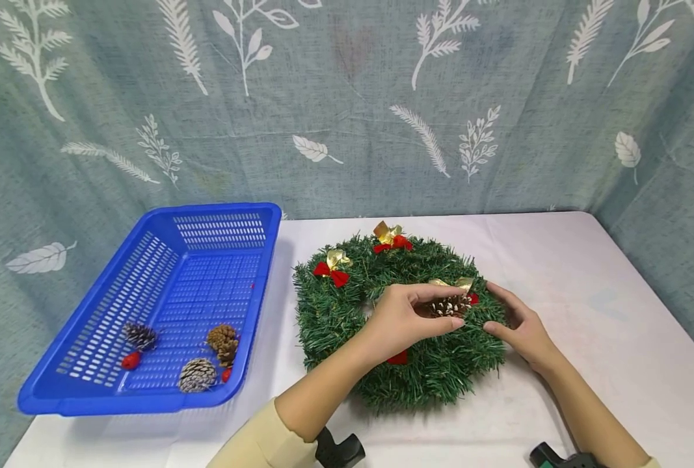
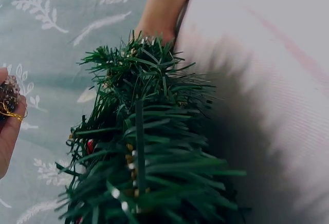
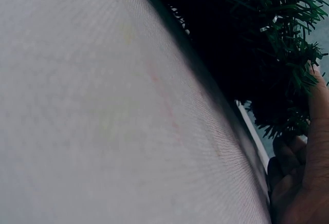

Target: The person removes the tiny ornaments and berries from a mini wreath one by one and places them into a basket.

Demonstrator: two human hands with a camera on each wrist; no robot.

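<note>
My left hand [image 1: 395, 320] pinches a pinecone [image 1: 449, 306] with white-tipped scales between thumb and fingers, over the right part of a green tinsel wreath [image 1: 335, 325]. A gold wire loop hangs from that pinecone [image 2: 9, 94] in the left wrist view. On the wreath's right edge is my right hand [image 1: 523, 335]; the right wrist view shows its thumb [image 3: 317, 98] on one side of the greenery and curled fingers on the other. Red and gold bows [image 1: 332, 270] decorate the wreath. The left hand partly hides the wreath's centre and a red bow [image 1: 398, 357].
A blue plastic basket [image 1: 147, 406] stands at the left of the white-covered table [image 1: 569, 273]. Inside it lie a whitish pinecone [image 1: 197, 376], a dark pinecone [image 1: 140, 336], brown cones [image 1: 222, 339] and red berries [image 1: 131, 361]. A patterned green curtain [image 1: 347, 169] hangs behind.
</note>
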